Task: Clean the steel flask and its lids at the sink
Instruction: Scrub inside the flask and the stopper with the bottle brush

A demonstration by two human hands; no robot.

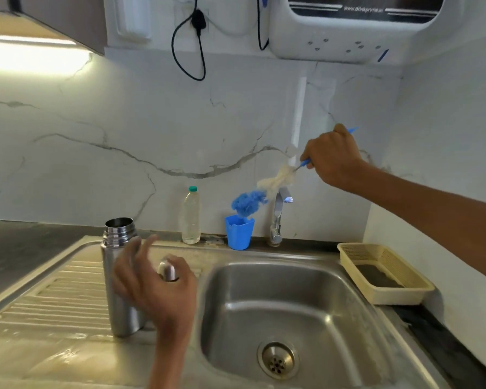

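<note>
A bottle brush (pixel 267 186) is gripped by its blue handle in the right hand (pixel 331 158), raised above the tap (pixel 277 217) at the sink's (pixel 348 310) back edge. The left hand (pixel 155 287), fingers loosely spread, is blurred beside the open steel flask (pixel 118 276) on the draining board; contact cannot be told. A small steel lid (pixel 167 270) shows behind it. The flask could be knocked over by a careless reach.

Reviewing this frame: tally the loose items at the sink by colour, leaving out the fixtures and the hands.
Steel: 2, the flask and a lid
Blue: 2, the cup and the bottle brush with its blue and cream head
Clear: 1, the plastic bottle
Cream: 1, the basket
Total: 6
</note>
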